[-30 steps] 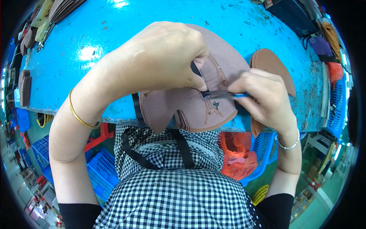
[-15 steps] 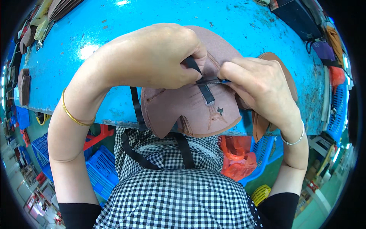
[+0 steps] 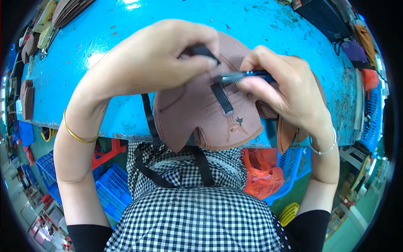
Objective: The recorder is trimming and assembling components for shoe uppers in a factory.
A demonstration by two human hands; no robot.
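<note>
A stack of curved mauve-brown leather-like pieces lies at the table's near edge, with stitched seams and a small printed figure. A short black strip lies flat on the top piece. Above it, my left hand is closed on another black strip, blurred by motion. My right hand grips a slim tool with a grey metal end and a dark blue handle. The tool's end lies just above the short strip; its exact kind is blurred.
The blue table bears brown piece stacks at its left and far left, and a black box far right. Tan pieces lie beside my right wrist. Below are blue crates and a red plastic bag.
My left hand has moved up and left; its black strip now stands apart from the short strip. My right hand has risen slightly, and more of its tool shows.
</note>
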